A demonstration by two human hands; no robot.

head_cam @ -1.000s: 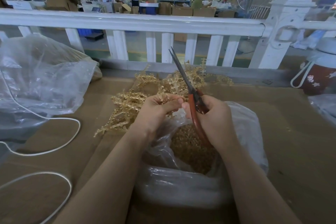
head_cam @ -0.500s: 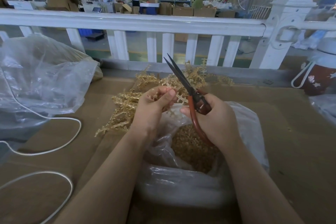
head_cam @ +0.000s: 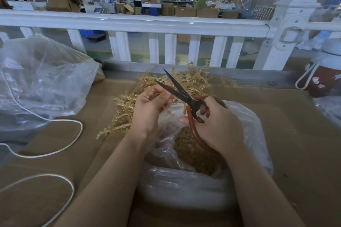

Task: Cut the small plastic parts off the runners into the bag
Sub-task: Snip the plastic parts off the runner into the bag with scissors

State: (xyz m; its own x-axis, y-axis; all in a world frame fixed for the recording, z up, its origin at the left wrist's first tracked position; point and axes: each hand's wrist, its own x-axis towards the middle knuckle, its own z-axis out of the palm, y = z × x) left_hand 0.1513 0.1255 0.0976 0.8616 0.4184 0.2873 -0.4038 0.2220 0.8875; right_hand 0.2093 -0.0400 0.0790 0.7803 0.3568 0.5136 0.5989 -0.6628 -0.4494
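My right hand [head_cam: 215,121] grips red-handled scissors [head_cam: 184,96] whose dark blades stand spread apart, pointing up and left. My left hand [head_cam: 149,108] pinches a pale yellow runner [head_cam: 168,111] with small parts on it, held between the blades' base and my fingers. Both hands hover over the open clear plastic bag [head_cam: 249,134], which holds a heap of cut-off yellow parts [head_cam: 191,155]. A pile of more runners [head_cam: 184,81] lies on the cardboard just behind my hands.
A large crumpled clear bag [head_cam: 42,79] sits at the left. A white cord [head_cam: 60,145] loops across the cardboard surface [head_cam: 295,153]. A white fence rail [head_cam: 129,22] runs along the far edge. A red-and-white jug [head_cam: 324,79] stands at the right.
The scissor blades were together one second ago and have spread wide. My left hand has drawn the runner toward the blades, over the bag's mouth.
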